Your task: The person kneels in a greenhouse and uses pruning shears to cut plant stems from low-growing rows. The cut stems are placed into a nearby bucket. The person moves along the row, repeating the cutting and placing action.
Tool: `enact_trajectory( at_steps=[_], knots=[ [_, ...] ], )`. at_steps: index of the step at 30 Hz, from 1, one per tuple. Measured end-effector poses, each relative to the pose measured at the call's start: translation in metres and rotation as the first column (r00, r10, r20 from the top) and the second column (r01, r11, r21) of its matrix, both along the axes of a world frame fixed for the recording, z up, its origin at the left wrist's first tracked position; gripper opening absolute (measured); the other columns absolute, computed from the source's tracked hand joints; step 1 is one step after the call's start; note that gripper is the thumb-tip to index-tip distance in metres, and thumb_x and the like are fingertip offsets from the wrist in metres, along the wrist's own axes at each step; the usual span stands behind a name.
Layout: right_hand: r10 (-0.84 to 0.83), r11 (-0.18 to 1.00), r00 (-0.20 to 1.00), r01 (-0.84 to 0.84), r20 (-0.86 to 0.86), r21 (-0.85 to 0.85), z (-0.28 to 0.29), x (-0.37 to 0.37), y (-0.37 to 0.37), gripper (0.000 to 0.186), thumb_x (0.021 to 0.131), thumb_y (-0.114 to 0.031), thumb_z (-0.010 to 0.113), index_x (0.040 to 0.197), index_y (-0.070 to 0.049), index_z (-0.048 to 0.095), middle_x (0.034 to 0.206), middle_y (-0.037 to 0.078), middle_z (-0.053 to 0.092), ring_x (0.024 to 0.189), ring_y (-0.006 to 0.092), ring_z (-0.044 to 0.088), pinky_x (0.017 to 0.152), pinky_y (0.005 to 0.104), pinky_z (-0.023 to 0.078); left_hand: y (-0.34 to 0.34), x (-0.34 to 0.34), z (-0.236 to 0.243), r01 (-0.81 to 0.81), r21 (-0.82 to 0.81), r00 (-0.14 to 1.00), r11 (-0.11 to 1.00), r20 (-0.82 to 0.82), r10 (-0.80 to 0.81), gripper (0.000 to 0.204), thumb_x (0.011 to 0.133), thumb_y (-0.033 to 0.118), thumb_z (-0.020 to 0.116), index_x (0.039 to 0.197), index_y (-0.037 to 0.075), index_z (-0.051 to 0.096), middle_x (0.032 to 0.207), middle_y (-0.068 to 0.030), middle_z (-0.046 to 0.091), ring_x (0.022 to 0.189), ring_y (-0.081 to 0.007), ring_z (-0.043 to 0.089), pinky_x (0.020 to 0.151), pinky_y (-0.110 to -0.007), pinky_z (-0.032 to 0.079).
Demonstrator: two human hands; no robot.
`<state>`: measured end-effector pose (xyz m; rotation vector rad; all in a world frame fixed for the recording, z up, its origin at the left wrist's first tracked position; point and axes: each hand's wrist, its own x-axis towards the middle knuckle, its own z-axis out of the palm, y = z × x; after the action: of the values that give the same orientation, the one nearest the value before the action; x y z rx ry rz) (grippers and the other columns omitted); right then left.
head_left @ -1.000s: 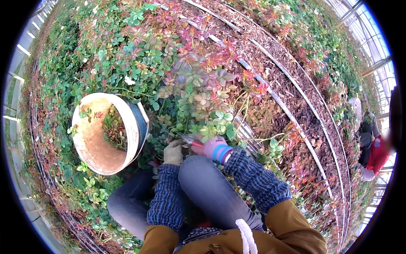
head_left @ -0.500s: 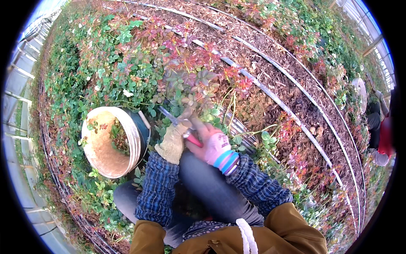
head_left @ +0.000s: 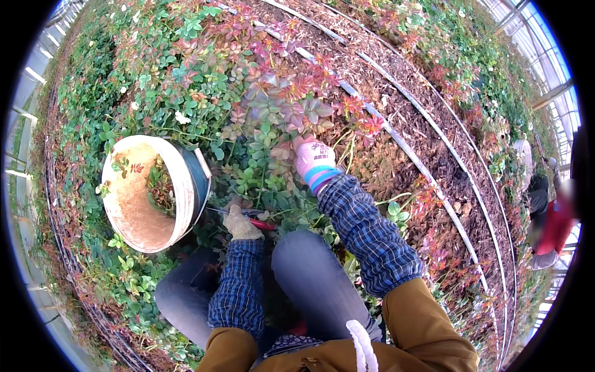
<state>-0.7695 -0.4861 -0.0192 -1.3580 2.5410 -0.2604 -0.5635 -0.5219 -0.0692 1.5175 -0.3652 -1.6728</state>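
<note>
My left hand (head_left: 240, 224), in a cream glove, is closed around red-handled pruning shears (head_left: 264, 225), low among the leaves. Their slim metal end points left toward the bucket. Farther forward and to the right, my right hand (head_left: 314, 160) wears a pale pink glove with a blue and purple cuff. Its fingers are closed and partly hidden in the leafy stems (head_left: 273, 158) of a rose bush with green and reddish leaves. Left of my hands, a dark bucket (head_left: 133, 204) with a white rim lies tilted, its mouth toward me. Some leafy cuttings (head_left: 162, 189) are inside.
My bent knees (head_left: 307, 266) are below my hands. Pale irrigation pipes (head_left: 412, 158) curve across the mulched soil (head_left: 427, 136) on the right. Another person (head_left: 551, 226) in red is at the far right edge. Dense rose bushes (head_left: 93, 130) spread on the left.
My hands were together at the shears and have come apart. The left hand has drawn back toward me with the shears; the right has moved forward into the leaves.
</note>
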Motion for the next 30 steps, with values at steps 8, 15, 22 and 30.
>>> enact_trajectory(
  at_steps=[8,15,22,30],
  knots=[
    [0.336,0.942,0.896,-0.31,-0.292,0.132,-0.042,0.02,0.006,0.013,0.086,-0.015,0.05,0.094,-0.007,0.057,0.086,0.014,0.059,0.073,0.0285,0.065,0.056,0.0435,0.052,-0.011,-0.009,-0.122,0.715,-0.084,0.637,0.694,0.487,-0.597,0.028,0.09,0.021,0.056,0.108,0.001,0.057,0.088,-0.0154,0.067,0.074,-0.0277,0.063,0.068,-0.037,0.05],
    [0.466,0.878,0.863,-0.424,-0.196,0.22,-0.013,0.008,0.002,0.015,0.081,-0.012,0.055,0.095,-0.008,0.057,0.095,0.014,0.058,0.084,0.0301,0.065,0.066,0.0431,0.053,-0.001,-0.009,-0.044,0.881,-0.073,0.346,0.468,0.773,-0.532,0.035,0.089,0.029,0.057,0.109,0.0,0.057,0.102,-0.0235,0.064,0.097,-0.0403,0.061,0.084,-0.046,0.047],
    [0.734,0.679,0.589,-0.657,-0.339,0.327,-0.008,-0.016,-0.017,0.016,0.079,-0.017,0.058,0.094,-0.012,0.059,0.096,0.011,0.056,0.08,0.0299,0.065,0.062,0.0424,0.052,-0.007,-0.019,-0.066,0.878,0.087,0.279,0.471,0.707,-0.65,0.042,0.09,0.033,0.056,0.114,-0.001,0.054,0.113,-0.0259,0.06,0.105,-0.0416,0.057,0.089,-0.046,0.045],
    [0.071,0.615,0.965,0.156,0.251,-0.773,-0.058,-0.018,-0.032,0.023,0.082,0.001,0.069,0.103,0.001,0.062,0.097,0.006,0.064,0.086,0.0148,0.061,0.074,0.0265,0.05,-0.011,-0.013,-0.079,0.898,0.037,0.274,0.439,0.732,-0.623,0.043,0.087,0.031,0.059,0.114,-0.001,0.054,0.108,-0.0254,0.063,0.101,-0.0423,0.059,0.085,-0.048,0.047]
  ],
)
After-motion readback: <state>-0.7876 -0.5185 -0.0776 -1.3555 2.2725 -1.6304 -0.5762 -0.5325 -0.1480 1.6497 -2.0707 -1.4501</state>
